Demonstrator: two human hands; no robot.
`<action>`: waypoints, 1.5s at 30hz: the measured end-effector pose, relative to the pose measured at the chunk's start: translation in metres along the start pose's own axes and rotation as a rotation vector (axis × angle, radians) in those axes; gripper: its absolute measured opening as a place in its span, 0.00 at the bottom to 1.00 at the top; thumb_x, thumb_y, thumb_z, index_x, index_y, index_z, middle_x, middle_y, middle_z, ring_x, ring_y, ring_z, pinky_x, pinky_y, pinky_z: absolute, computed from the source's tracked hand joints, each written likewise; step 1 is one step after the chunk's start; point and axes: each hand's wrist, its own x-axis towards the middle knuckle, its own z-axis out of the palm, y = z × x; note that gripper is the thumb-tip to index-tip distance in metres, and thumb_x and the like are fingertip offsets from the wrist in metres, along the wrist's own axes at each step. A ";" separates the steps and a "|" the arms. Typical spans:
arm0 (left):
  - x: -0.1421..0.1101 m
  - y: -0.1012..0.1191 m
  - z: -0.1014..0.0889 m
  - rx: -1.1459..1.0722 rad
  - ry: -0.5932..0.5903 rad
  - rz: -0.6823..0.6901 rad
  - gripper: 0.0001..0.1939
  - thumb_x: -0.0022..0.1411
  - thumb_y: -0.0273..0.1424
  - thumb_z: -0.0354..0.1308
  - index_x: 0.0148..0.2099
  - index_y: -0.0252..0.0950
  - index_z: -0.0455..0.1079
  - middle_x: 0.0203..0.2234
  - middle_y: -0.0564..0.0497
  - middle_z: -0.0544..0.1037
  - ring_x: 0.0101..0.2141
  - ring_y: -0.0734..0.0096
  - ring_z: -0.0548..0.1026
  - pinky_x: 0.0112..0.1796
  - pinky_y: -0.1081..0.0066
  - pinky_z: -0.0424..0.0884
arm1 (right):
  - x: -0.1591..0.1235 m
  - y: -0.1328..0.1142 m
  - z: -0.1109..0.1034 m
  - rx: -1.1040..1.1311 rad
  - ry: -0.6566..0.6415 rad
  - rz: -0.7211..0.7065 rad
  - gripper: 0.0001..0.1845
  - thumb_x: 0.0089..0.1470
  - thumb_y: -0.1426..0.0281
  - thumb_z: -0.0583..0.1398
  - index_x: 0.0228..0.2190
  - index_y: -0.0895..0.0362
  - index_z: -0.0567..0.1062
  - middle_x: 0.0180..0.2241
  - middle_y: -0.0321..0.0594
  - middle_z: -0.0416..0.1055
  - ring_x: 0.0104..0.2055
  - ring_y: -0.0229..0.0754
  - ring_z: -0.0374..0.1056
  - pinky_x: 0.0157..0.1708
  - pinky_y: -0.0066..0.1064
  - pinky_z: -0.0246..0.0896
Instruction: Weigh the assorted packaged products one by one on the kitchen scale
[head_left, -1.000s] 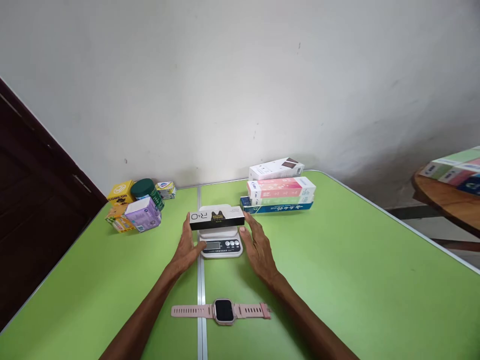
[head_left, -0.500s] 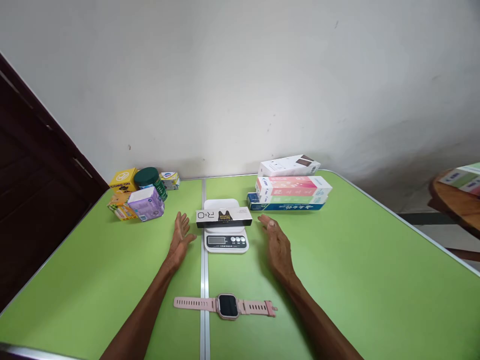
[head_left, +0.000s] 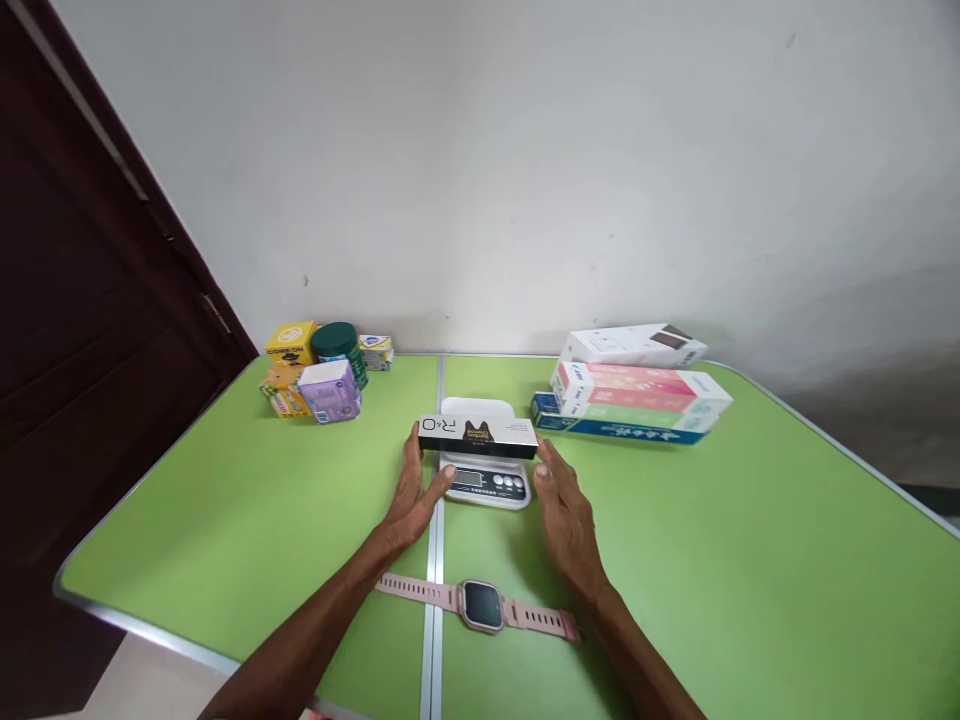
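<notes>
A long black and white carton [head_left: 480, 432] marked "Bamboo Charcoal" lies across a white digital kitchen scale [head_left: 487, 484]. My left hand [head_left: 411, 492] is at the carton's left end, fingers stretched along it and seeming to touch; its thumb reaches apart over the scale's front left corner. At the other end my right hand [head_left: 564, 500] has its fingertips by the carton, partly hidden behind the hand, with the thumb apart. Neither hand is wrapped round the carton. Nearer to me, between my forearms, a pink-strapped smartwatch [head_left: 481, 606] lies flat, screen up.
Stacked long cartons, a pink and white one [head_left: 637, 392] over a blue one [head_left: 630, 428], stand right, with a white box [head_left: 630, 346] behind. At left are a green-lidded jar [head_left: 336, 340], a purple pack [head_left: 328, 392] and yellow boxes [head_left: 291, 342]. A metal seam [head_left: 433, 640] divides the green table.
Both my hands have closed in toward the ends of the carton, where they were apart from it before. The view has turned slightly left. The carton still rests on the scale.
</notes>
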 end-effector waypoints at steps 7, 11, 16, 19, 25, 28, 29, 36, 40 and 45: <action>-0.017 0.013 -0.063 -0.048 0.381 0.037 0.47 0.66 0.55 0.60 0.77 0.42 0.46 0.75 0.39 0.54 0.74 0.48 0.54 0.72 0.49 0.51 | -0.016 -0.065 0.058 0.041 -0.227 -0.072 0.42 0.65 0.41 0.54 0.70 0.51 0.63 0.73 0.48 0.57 0.76 0.57 0.50 0.74 0.61 0.44; -0.024 -0.007 -0.135 0.047 0.573 0.001 0.45 0.62 0.54 0.64 0.72 0.39 0.54 0.69 0.36 0.64 0.70 0.48 0.63 0.69 0.49 0.57 | -0.017 -0.095 0.118 0.062 -0.511 0.010 0.50 0.62 0.35 0.51 0.72 0.53 0.59 0.76 0.51 0.48 0.78 0.61 0.43 0.74 0.65 0.39; -0.020 -0.036 -0.210 0.348 0.678 -0.117 0.37 0.64 0.51 0.61 0.66 0.36 0.61 0.64 0.35 0.71 0.65 0.49 0.69 0.66 0.50 0.62 | -0.013 -0.101 0.191 0.029 -0.721 -0.012 0.56 0.62 0.33 0.46 0.73 0.61 0.56 0.75 0.56 0.48 0.78 0.59 0.40 0.75 0.58 0.36; -0.014 -0.046 -0.234 0.608 0.626 -0.258 0.31 0.69 0.46 0.55 0.66 0.33 0.62 0.64 0.33 0.72 0.67 0.46 0.67 0.67 0.48 0.59 | -0.013 -0.094 0.226 -0.043 -0.730 -0.037 0.53 0.65 0.37 0.47 0.72 0.65 0.57 0.74 0.59 0.50 0.78 0.62 0.41 0.76 0.56 0.36; 0.001 -0.057 -0.248 0.839 0.608 -0.324 0.33 0.72 0.43 0.49 0.71 0.30 0.55 0.70 0.30 0.64 0.71 0.44 0.61 0.68 0.46 0.54 | -0.010 -0.084 0.258 -0.167 -0.729 -0.120 0.44 0.68 0.46 0.52 0.73 0.60 0.56 0.73 0.54 0.55 0.77 0.61 0.44 0.75 0.58 0.38; 0.003 -0.056 -0.248 0.888 0.577 -0.317 0.35 0.71 0.43 0.49 0.72 0.27 0.54 0.70 0.28 0.64 0.70 0.42 0.62 0.68 0.45 0.55 | -0.005 -0.086 0.260 -0.169 -0.753 -0.111 0.44 0.67 0.47 0.56 0.74 0.55 0.54 0.74 0.50 0.54 0.78 0.61 0.43 0.75 0.58 0.38; 0.003 -0.055 -0.248 0.895 0.573 -0.320 0.35 0.71 0.43 0.50 0.72 0.28 0.54 0.69 0.28 0.64 0.70 0.42 0.63 0.68 0.45 0.55 | -0.003 -0.088 0.259 -0.174 -0.758 -0.105 0.44 0.66 0.49 0.57 0.74 0.54 0.54 0.74 0.49 0.54 0.78 0.61 0.43 0.75 0.58 0.38; -0.002 -0.048 -0.251 0.767 0.718 -0.200 0.54 0.63 0.53 0.57 0.74 0.18 0.44 0.68 0.20 0.59 0.67 0.33 0.64 0.66 0.42 0.61 | -0.016 -0.108 0.205 -0.106 -0.861 -0.160 0.53 0.63 0.51 0.62 0.74 0.69 0.49 0.75 0.62 0.44 0.78 0.64 0.39 0.75 0.55 0.42; -0.011 -0.039 -0.238 0.788 0.886 -0.010 0.57 0.61 0.57 0.56 0.74 0.18 0.44 0.66 0.20 0.59 0.65 0.32 0.64 0.64 0.41 0.64 | -0.019 -0.102 0.125 0.007 -0.620 -0.347 0.40 0.68 0.52 0.56 0.72 0.58 0.57 0.72 0.52 0.58 0.75 0.55 0.53 0.72 0.51 0.53; -0.003 -0.007 -0.166 0.846 0.806 0.239 0.49 0.66 0.57 0.53 0.74 0.24 0.49 0.65 0.26 0.61 0.67 0.36 0.59 0.67 0.42 0.59 | 0.027 -0.055 -0.004 -0.069 0.185 -0.349 0.27 0.69 0.55 0.53 0.61 0.53 0.74 0.58 0.52 0.75 0.64 0.55 0.67 0.66 0.54 0.61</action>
